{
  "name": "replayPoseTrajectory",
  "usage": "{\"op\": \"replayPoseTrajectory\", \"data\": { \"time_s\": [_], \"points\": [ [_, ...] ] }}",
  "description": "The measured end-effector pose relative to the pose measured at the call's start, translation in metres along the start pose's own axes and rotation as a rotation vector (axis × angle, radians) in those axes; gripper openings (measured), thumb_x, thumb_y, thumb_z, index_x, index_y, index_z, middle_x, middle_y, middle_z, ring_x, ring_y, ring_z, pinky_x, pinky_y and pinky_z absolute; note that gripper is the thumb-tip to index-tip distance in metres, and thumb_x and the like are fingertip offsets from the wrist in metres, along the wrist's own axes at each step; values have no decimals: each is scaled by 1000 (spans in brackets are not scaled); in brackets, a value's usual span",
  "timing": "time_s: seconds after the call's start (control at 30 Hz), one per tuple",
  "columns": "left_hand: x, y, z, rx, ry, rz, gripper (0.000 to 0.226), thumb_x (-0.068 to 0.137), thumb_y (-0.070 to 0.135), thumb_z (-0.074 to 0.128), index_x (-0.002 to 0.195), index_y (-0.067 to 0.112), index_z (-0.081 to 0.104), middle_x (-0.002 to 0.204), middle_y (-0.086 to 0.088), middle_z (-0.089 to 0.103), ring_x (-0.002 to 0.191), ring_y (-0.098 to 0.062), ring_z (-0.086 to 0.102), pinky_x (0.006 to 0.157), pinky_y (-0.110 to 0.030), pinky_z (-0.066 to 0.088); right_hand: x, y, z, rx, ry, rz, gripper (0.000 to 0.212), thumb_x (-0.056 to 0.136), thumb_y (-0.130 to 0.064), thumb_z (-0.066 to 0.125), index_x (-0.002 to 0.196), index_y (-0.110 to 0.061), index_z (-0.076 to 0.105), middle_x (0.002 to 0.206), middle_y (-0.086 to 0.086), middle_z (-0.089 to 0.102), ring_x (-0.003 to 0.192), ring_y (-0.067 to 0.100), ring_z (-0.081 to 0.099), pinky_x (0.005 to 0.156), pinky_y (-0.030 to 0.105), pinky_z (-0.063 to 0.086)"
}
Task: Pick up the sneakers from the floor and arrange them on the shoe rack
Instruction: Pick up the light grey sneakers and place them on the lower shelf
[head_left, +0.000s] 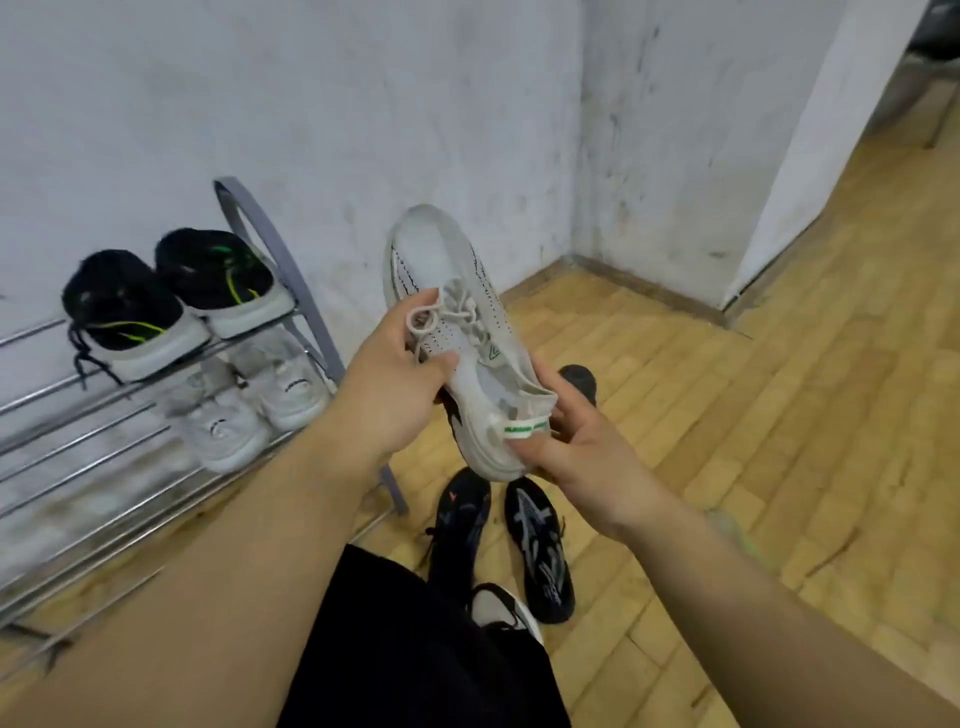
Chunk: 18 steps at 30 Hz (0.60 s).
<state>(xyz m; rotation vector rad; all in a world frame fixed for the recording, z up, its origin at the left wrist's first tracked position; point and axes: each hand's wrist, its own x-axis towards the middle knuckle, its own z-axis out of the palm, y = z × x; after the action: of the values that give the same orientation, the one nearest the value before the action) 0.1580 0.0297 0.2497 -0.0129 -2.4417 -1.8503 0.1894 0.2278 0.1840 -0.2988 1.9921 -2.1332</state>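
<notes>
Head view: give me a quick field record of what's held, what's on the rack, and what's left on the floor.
held: white sneaker, off the floor, toe pointing away
left hand: grips its laces and side
right hand: holds its heel
shoe rack: against the wall, to the left
top shelf: black sneakers with green accents
lower shelf: white sneakers
floor: black sneakers side by side below the hands
</notes>
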Motion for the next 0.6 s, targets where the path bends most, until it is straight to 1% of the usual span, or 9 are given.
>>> {"op": "replayPoseTrajectory", "data": {
  "time_s": [0.1,0.13,0.2,0.3,0.4,0.47,0.53,0.57,0.6],
  "points": [
    [-24,32,-59,4,169,110,43,103,12,58,126,49,52,126,14,66,102,-3,71,88,-35,61,14,-57,41,-126,-179,-148,80,90,-20,78,154,-46,37,141,-24,59,132,-3,53,113,42,43],
    [-36,41,-80,2,219,141,43,104,12,57,127,47,51,126,13,66,99,-1,71,84,-31,61,20,-74,56,-158,-242,-183,81,90,-19,78,154,-46,37,140,-24,59,131,-2,54,112,41,45],
    [-63,58,-124,-6,311,173,45,103,9,58,128,47,52,119,20,69,99,-2,72,79,-28,61,31,-101,90,-215,-366,-229,83,88,-16,80,153,-47,39,139,-20,61,127,2,58,108,41,49],
    [-113,67,-185,0,431,171,51,100,4,61,120,51,55,112,28,69,102,-4,72,77,-30,62,45,-123,145,-305,-643,-249,88,86,-10,81,154,-45,37,143,-18,58,130,4,56,111,39,47],
    [-160,52,-229,119,511,99,57,94,2,69,122,51,55,120,25,64,96,-5,73,75,-30,63,48,-116,192,-461,-876,-235,93,87,-12,81,155,-49,30,152,-20,47,129,-3,54,108,29,49],
    [-186,25,-246,267,486,17,59,92,6,72,120,56,54,124,27,62,92,-7,74,75,-28,63,43,-88,207,-644,-983,-178,101,88,-20,81,156,-55,16,159,-14,37,123,-3,57,103,26,51],
    [-208,-9,-251,402,371,-91,57,94,12,72,125,56,52,125,32,60,96,-3,71,76,-20,60,33,-45,203,-972,-1123,-122,106,89,-32,79,155,-60,0,163,-12,33,119,-6,54,97,22,48],
    [-216,-26,-250,492,292,-146,57,95,15,70,132,54,51,129,31,58,106,-1,67,84,-19,57,29,-25,195,-1142,-1221,-66,108,89,-37,78,153,-62,-6,164,-10,32,118,-7,48,95,21,44],
    [-221,-41,-249,600,214,-189,60,96,17,68,140,51,48,136,30,55,118,-1,61,94,-21,52,25,-10,187,-1275,-1311,13,110,88,-42,78,151,-64,-10,164,-8,32,115,-7,45,93,23,42]
  ]
}}
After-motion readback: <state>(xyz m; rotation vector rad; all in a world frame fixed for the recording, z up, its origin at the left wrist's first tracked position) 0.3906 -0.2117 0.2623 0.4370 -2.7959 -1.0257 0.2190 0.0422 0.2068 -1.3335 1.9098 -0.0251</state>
